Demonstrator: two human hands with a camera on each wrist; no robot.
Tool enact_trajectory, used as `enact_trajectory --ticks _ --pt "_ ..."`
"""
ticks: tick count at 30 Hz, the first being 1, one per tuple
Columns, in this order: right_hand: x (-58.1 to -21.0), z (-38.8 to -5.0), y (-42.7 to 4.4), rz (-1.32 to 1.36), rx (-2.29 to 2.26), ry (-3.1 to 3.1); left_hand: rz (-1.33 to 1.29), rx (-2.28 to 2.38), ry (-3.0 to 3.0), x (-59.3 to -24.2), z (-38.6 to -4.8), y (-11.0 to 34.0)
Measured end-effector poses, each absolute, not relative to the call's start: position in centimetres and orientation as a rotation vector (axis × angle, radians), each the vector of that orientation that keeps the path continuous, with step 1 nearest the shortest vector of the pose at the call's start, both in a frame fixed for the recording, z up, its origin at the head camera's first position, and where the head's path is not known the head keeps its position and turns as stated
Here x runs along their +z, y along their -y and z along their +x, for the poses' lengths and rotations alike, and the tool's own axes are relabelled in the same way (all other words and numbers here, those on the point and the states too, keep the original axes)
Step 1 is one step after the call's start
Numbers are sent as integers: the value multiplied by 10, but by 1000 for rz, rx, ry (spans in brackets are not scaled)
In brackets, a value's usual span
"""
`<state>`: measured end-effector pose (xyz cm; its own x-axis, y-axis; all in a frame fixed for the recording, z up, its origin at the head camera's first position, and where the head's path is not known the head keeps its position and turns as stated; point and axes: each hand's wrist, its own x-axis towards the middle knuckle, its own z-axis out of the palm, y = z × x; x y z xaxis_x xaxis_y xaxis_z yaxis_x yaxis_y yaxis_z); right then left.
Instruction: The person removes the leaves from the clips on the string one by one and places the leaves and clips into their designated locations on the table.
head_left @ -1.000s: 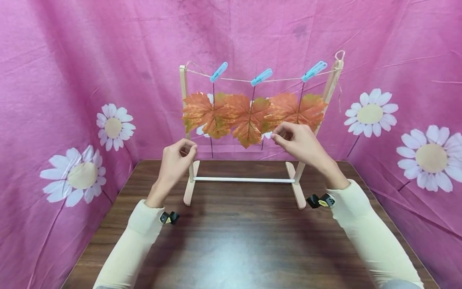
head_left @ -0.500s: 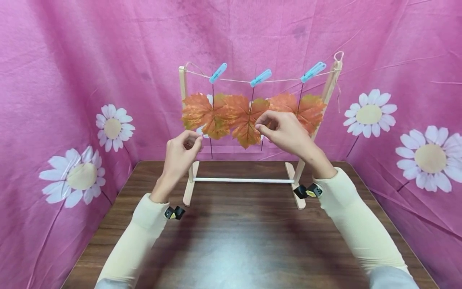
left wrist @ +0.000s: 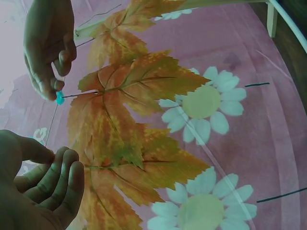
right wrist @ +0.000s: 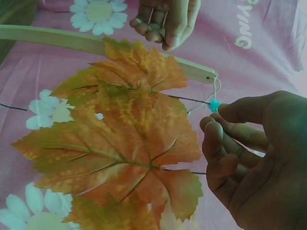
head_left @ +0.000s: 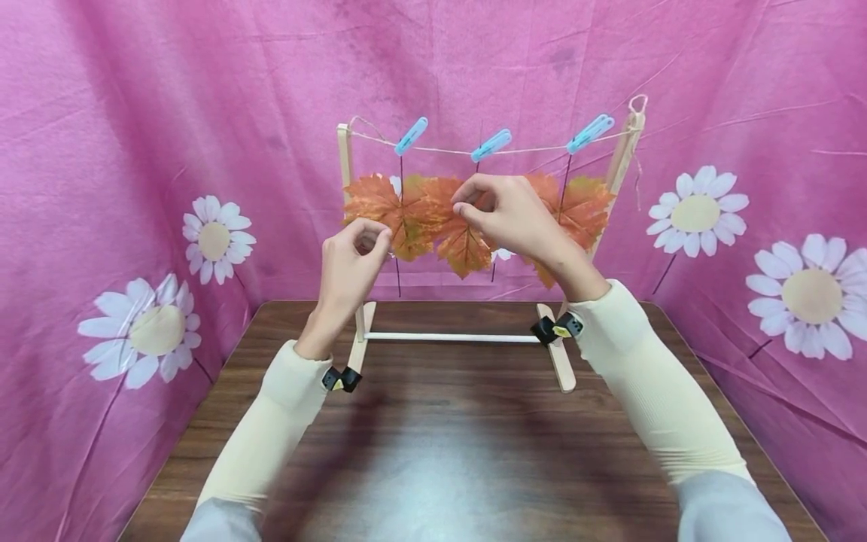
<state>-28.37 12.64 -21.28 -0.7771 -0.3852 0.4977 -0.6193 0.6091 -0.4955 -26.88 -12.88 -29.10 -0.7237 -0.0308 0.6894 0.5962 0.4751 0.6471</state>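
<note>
Three orange-green artificial maple leaves hang in a row by dark stems: a left leaf (head_left: 375, 202), a middle leaf (head_left: 467, 254) and a right leaf (head_left: 588, 207). Light-blue clothespins, a left one (head_left: 411, 136), a middle one (head_left: 491, 145) and a right one (head_left: 591, 134), clip them to a string (head_left: 443, 150). My right hand (head_left: 518, 214) is in front of the middle and right leaves, covering parts of both. Lower, before the left leaf, is my left hand (head_left: 348, 267). Both hands have curled fingers with thumb and forefinger tips close together; nothing shows between them.
The string runs between the wooden posts of a stand, its left post (head_left: 345, 154) and right post (head_left: 626, 150). A white rod (head_left: 454, 336) joins the feet on the brown wooden table (head_left: 433, 452). Pink cloth (head_left: 271, 90) with printed daisies surrounds the table.
Both hands have risen. The right hand has moved left from the right leaf to before the middle one; the left has moved slightly right, towards the left leaf. The leaves still hang in place.
</note>
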Motion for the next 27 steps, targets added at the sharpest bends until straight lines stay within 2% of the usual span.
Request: enact_trajectory --ticks 17,27 --pt "-167 -306 -99 773 973 2490 -414 -1411 2020 -251 -288 114" --pt "-152 -316 -94 731 1094 2537 -315 -1410 2017 -231 -298 103"
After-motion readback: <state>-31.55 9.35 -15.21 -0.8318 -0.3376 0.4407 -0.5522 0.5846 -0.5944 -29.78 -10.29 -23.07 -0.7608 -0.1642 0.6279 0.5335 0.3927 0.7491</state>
